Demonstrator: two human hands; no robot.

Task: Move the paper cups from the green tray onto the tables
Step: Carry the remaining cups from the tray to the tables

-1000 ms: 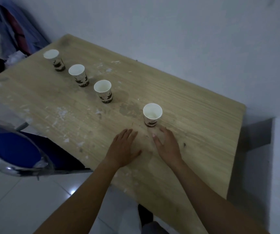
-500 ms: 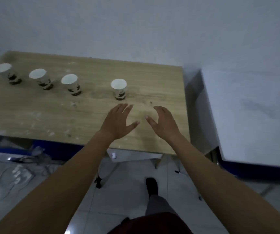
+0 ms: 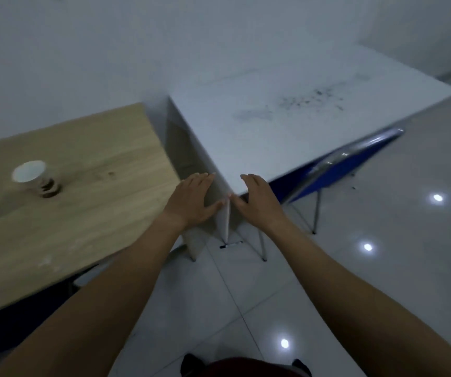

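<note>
A white desk [image 3: 286, 123] fills the upper right of the view, its top marked with dark smudges, one corner pointing toward the person. To its left, across a narrow gap, stands a wooden desk [image 3: 83, 191]. A blue chair [image 3: 346, 164] with a metal frame is tucked under the white desk's near edge, over a glossy tiled floor [image 3: 382, 268] that reflects ceiling lights.

Both bare forearms reach forward from the bottom of the frame. The left hand [image 3: 191, 198] is spread flat, fingers extended and thumb out, holding nothing; it hangs in front of the gap between the two desks. The right hand [image 3: 258, 197] is likewise spread and empty, at the white desk's near corner; whether it touches the edge cannot be told.

One paper cup [image 3: 35, 178], blurred, stands upright on the wooden desk, well apart from both hands.
</note>
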